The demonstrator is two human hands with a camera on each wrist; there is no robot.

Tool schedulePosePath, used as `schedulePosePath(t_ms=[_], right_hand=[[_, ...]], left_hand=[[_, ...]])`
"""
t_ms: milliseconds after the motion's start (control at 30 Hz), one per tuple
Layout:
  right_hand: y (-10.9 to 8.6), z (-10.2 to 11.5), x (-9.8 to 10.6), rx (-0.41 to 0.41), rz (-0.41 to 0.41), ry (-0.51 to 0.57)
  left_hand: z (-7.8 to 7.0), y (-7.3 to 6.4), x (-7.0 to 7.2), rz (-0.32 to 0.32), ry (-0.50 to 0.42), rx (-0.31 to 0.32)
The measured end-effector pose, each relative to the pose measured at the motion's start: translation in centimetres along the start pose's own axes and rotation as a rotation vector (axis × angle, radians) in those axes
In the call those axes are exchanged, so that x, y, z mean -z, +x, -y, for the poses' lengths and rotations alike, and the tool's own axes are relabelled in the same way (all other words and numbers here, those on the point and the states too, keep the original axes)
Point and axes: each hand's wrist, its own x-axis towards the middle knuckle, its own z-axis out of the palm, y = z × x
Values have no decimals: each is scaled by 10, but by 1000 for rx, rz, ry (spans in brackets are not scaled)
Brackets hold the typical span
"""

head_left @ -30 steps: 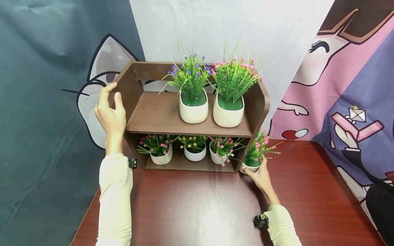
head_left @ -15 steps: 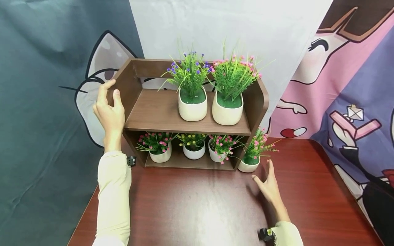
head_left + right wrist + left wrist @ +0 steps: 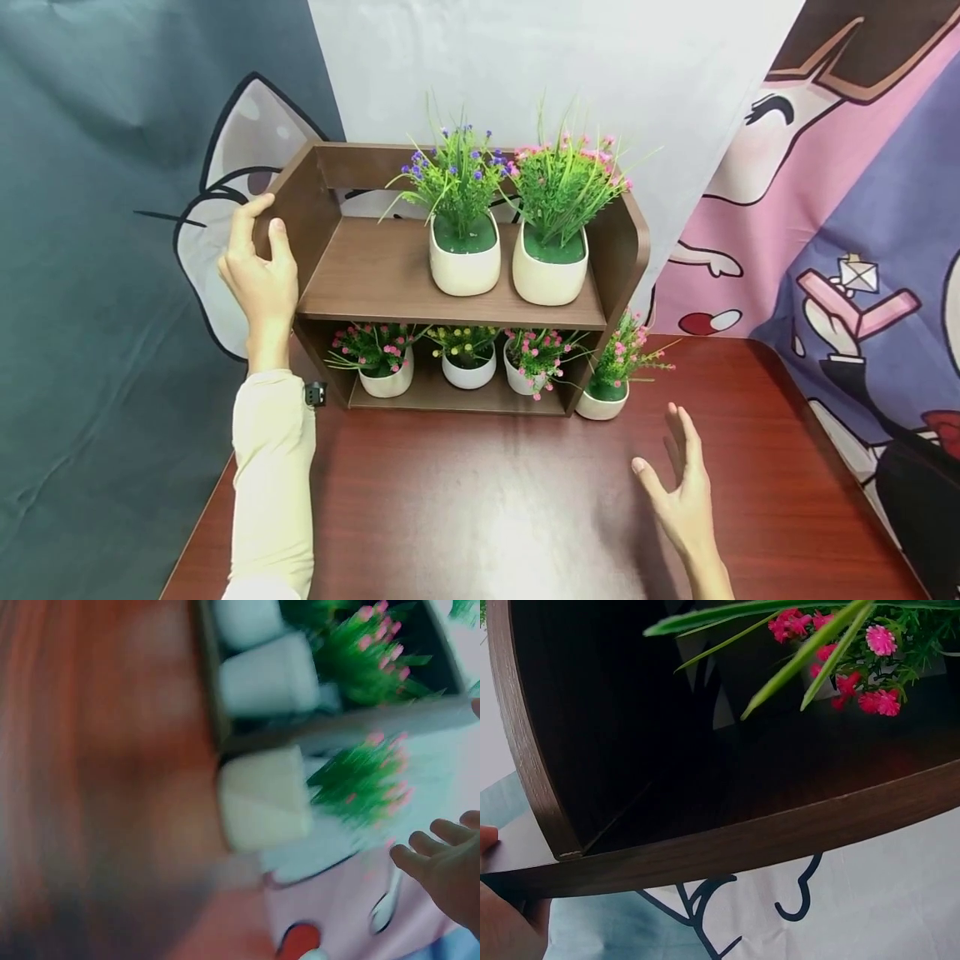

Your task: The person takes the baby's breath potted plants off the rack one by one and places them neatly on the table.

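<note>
A cartoon-printed backdrop [image 3: 97, 250], teal at left, pale at the far side, pink and purple at right, borders a glossy red-brown table [image 3: 420, 483]; a drawn envelope [image 3: 857, 273] and a red-and-white capsule [image 3: 711, 322] decorate the right.

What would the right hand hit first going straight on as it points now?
Probably the outer edge of the pink-flowered plant right of the shelf; depth is unclear, so the right hand might pass beside or over it.

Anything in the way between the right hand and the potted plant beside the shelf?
Nothing visible: only tabletop shows between the right hand and the pink-flowered plant in the head view. The shelf's right panel stands on the plant's far side.
</note>
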Motion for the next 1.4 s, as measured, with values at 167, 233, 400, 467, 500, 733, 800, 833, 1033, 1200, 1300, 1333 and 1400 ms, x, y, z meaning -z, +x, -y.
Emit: schedulePosePath(t_ms=[167,233,400,467,500,733,800,833,1033,1200,1300,1333,1400], right_hand=[[5,33,-11,209,3,66],[7,42,-16,282,11,89],[10,59,-28,355,21,155],[11,63,-33,369,36,192],[12,65,-36,372,45,210],[23,67,-64,419,61,329],[27,69,-74,427,65,354],[29,72,-79,427,73,358],[45,96,-106,372,107,322],[60,112,-123,296,98,281],[71,119,-134,264,82,242],[75,121,-138,251,72,219],[84,125,-147,211,60,162]], left_hand=[[0,2,0,-4,-14,-14],[0,2,1,-12,-19,0],[-1,1,0,-10,-10,7],[-1,1,-1,-4,-2,18],[-1,1,-2,-1,2,24],[-3,-1,-2,-5,-12,27],[-3,0,-2,-11,-16,27],[-4,0,-1,-12,-16,25],[-5,1,0,-7,-2,41],[-3,1,-2,-2,-3,35],[-2,1,-1,-11,-6,30],[-2,1,-1,-11,-6,20],[-2,1,-1,-15,-3,15]])
